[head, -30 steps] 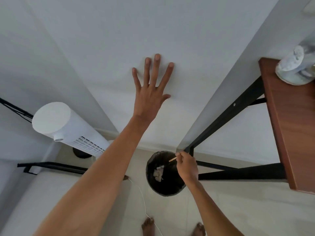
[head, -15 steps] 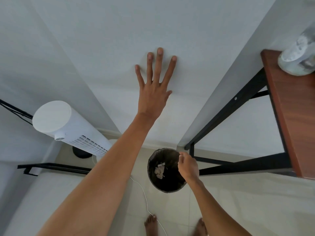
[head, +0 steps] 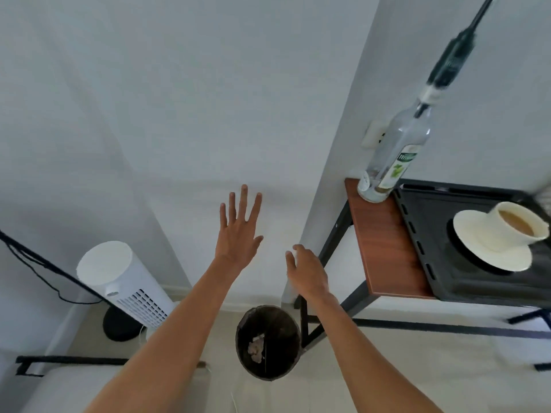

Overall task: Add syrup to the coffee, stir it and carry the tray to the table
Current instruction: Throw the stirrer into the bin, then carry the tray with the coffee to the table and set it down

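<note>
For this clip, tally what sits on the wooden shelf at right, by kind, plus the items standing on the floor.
Bottles: 1, the clear syrup bottle
Trays: 1, the black tray
Cups: 1, the cream cup of coffee
Saucers: 1, the saucer under it
Bins: 1, the dark waste bin on the floor
Fans: 1, the white tower fan
Total: 6

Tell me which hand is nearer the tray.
The right hand: it hangs beside the shelf's corner, closer to the tray. The left hand is farther off, fingers spread toward the wall.
</note>
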{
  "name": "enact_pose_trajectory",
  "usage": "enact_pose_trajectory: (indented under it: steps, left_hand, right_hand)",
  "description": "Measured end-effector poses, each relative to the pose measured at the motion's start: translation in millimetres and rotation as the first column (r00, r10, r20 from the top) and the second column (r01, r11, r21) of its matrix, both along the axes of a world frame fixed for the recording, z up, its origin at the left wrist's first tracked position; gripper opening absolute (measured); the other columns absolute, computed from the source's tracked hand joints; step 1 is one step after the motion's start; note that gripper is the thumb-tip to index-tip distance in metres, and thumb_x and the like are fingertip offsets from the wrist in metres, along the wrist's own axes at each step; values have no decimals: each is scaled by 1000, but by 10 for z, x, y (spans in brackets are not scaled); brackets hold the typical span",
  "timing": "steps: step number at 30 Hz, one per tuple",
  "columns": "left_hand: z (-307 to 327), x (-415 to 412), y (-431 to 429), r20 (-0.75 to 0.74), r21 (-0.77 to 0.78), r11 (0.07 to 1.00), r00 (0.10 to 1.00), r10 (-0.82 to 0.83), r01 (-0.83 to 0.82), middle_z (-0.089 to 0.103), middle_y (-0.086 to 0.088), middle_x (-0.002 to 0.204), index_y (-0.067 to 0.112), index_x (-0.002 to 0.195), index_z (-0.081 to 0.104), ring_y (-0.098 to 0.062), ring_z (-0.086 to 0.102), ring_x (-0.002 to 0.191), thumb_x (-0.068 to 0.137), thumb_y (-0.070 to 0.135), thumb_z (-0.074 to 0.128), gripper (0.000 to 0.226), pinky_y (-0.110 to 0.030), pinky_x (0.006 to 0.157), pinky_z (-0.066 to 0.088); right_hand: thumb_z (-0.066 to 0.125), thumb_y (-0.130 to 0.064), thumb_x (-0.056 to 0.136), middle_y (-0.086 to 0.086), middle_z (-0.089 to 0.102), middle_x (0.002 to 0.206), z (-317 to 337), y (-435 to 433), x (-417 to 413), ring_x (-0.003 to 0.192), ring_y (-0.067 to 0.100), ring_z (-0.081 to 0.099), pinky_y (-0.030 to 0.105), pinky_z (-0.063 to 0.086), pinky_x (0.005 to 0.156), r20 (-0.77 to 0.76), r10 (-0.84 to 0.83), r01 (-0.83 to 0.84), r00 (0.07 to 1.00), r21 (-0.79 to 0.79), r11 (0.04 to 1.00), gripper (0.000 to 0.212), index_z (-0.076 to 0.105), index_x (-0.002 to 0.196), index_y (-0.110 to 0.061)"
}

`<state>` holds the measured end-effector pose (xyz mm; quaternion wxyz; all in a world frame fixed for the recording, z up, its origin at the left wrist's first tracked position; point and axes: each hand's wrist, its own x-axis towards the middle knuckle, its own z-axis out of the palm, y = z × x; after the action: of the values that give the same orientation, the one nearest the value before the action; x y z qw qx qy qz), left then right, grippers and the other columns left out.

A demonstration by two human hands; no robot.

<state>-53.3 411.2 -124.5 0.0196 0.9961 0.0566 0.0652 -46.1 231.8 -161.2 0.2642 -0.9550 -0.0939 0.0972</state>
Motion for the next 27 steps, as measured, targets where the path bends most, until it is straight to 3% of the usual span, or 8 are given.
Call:
enact_pose_trajectory:
  steps: [8, 11, 15, 23, 27]
  left_hand:
    - [687, -375, -77, 31, -23, 1000, 1000, -5, 6, -25, -16, 167, 16, 159, -19, -43, -15, 156, 105, 50, 41, 88, -51, 128, 1]
    - [968, -379, -288, 60, -48, 998, 998, -37, 40, -20, -17, 169, 16, 161, -15, -41, -15, 156, 106, 49, 36, 82, -49, 129, -2]
    - [1201, -297, -829, 97, -82, 987, 986, -132, 140, -14, -20, 170, 15, 163, -9, -39, -13, 157, 107, 49, 35, 79, -47, 128, -2]
    - [1365, 84, -2257, 121, -135, 953, 959, -256, 271, -1, -19, 171, 17, 164, 8, -37, -2, 159, 104, 52, 41, 77, -46, 129, 5]
    - [1365, 242, -2910, 79, -174, 949, 965, -252, 262, 2, -17, 172, 18, 164, 7, -34, 0, 159, 103, 56, 40, 79, -47, 129, 8]
  right_hand:
    - [38, -42, 105, 10, 57, 136, 1214, -188, 35, 127, 29, 53, 43, 48, 95, 255, 29, -57, 966, 105, 993, 48, 49, 142, -14]
    - [40, -38, 104, 11, 60, 125, 1611, -528, 110, 118, 31, 55, 44, 50, 86, 349, 12, -47, 937, 90, 995, 40, 53, 130, -11]
    - [42, -38, 103, 9, 62, 120, 1897, -1202, 217, 112, 29, 58, 44, 54, 81, 444, -22, -7, 896, 64, 998, 36, 56, 127, -14]
    - [43, -40, 103, 11, 61, 131, 2199, -2638, 403, 124, 31, 53, 43, 49, 95, 535, -112, 82, 837, 81, 993, 44, 54, 138, -15]
    - [44, -40, 103, 8, 62, 127, 2311, -3308, 538, 120, 28, 54, 39, 51, 82, 552, -168, 122, 817, 119, 985, 42, 55, 136, -17]
